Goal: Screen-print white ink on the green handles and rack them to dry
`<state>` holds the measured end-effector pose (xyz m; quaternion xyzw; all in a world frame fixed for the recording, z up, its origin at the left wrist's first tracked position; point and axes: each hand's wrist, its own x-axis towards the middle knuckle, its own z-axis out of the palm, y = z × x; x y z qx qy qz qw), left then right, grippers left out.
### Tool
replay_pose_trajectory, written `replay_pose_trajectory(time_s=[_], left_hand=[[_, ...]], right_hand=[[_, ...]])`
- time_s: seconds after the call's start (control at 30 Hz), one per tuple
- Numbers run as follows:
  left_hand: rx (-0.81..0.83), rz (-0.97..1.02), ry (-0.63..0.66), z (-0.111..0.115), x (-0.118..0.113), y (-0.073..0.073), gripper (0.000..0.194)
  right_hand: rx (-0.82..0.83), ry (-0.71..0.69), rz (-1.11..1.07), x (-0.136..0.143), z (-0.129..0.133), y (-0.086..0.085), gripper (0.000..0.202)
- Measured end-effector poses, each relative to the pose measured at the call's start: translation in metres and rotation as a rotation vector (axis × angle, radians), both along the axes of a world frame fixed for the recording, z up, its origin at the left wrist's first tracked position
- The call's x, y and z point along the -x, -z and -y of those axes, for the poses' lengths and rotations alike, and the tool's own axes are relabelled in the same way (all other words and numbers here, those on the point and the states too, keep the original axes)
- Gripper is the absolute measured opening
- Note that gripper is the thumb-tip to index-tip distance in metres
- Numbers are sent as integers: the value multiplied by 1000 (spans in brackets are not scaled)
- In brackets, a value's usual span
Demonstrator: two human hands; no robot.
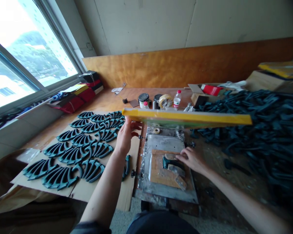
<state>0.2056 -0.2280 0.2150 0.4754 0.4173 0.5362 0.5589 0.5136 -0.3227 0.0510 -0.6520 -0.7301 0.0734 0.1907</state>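
Note:
My left hand (127,135) grips the left end of a raised flat frame with yellow edges (185,117), seen nearly edge-on. Its thumb side presses the frame's corner and the other fingers curl below it. Under the frame, a dark green curved plastic handle (171,162) lies in a holder on a wooden board (157,172). My right hand (191,158) has its fingers closed together at the handle's right end, partly covering it. The board rests on a grey metal plate (150,187).
Rows of similar green handles (73,156) lie fanned out on cardboard (107,188) at the left. A large heap of them (266,126) fills the right. Behind stand tins (143,97), a tape roll (165,101) and a bottle with a red cap (177,99).

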Motion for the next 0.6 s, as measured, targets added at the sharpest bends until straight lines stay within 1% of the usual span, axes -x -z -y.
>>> replay_pose_trajectory(time_s=[0.03,0.07,0.1,0.13,0.17,0.2,0.23,0.27,0.3,0.33,0.37,0.4,0.43,0.47,0.5,0.53,0.6], left_hand=[[-4,16,-7,-4,-3,-3,62],[-9,41,-34,-4,-5,-3,62],[-5,72,-73,-1,-8,3,61],[24,98,-103,8,-10,12,60],[92,101,-88,20,-13,27,61],[204,77,-10,37,-17,44,64],[343,34,93,56,-21,64,66],[520,-33,286,77,-26,84,69],[651,-50,405,98,-30,103,69],[713,-11,415,116,-34,120,67],[751,36,397,131,-37,133,65],[768,84,336,141,-36,144,62],[770,111,262,147,-32,152,61],[759,106,187,147,-24,159,61],[741,69,112,144,-11,165,61],[722,8,26,139,6,171,60],[689,-152,-169,129,48,186,57]], right_hand=[[14,-43,46,11,7,10,31],[29,-62,99,22,12,17,25],[53,-59,143,32,16,20,19],[85,-35,164,41,19,20,13],[121,-1,159,50,22,18,9],[145,39,130,59,25,14,8],[140,83,89,71,29,9,8],[105,117,49,83,33,4,9],[46,124,16,96,38,-1,9],[-22,86,-10,109,41,-5,8],[-84,-4,-33,117,45,-7,7],[-133,-117,-56,120,47,-9,6],[-168,-219,-80,114,50,-9,8],[-195,-271,-103,98,51,-7,13],[-217,-259,-115,72,52,-2,18],[-240,-161,-109,37,52,6,23],[-276,102,-43,-51,53,32,30]])
